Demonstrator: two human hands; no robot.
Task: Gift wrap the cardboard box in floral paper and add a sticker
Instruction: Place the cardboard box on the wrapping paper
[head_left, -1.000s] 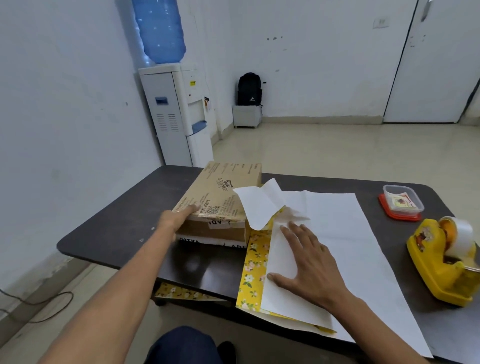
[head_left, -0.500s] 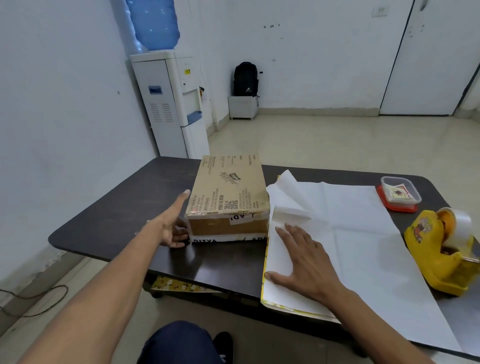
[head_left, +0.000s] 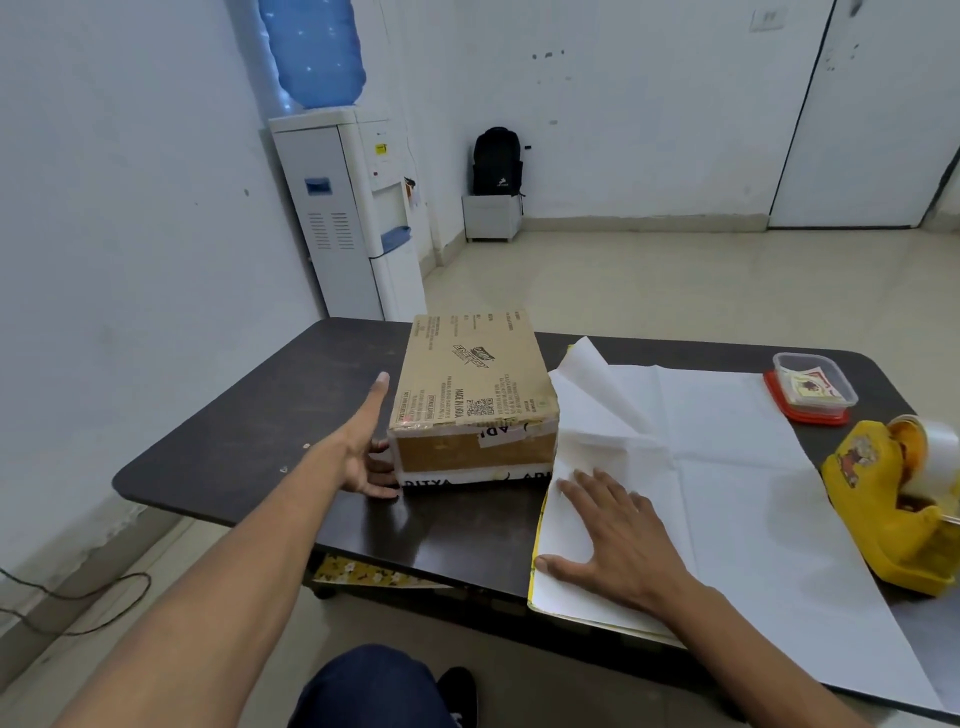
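Cardboard box (head_left: 478, 395): it sits flat on the dark table (head_left: 249, 426), left of the sheet, its near right corner touching the raised fold.
Floral paper (head_left: 727, 467): it lies white side up with a yellow printed edge showing at the near left; the near end overhangs the table edge; one corner stands curled up against the box.
Risk, crease: if we slide the box across, it would likely catch that curled corner and crush or tear it; lifting the box over looks safer.
Risk, slip: the overhanging end could pull the sheet off the table if our palm lets go.
Risk, drag: the yellow tape dispenser (head_left: 893, 499) sits at the sheet's right edge; tugging the paper may shift it.
Left hand (head_left: 371, 457): it rests against the box's left side; one digit is stretched straight along it, the rest bent toward the near-left corner; whether they hook under the base we cannot quite tell.
Right hand (head_left: 618, 540): it lies flat with fingers spread wide, pressing the sheet down and holding nothing.
Sticker tub (head_left: 810, 387): the clear tub with a red lid beneath stands at the far right, untouched.
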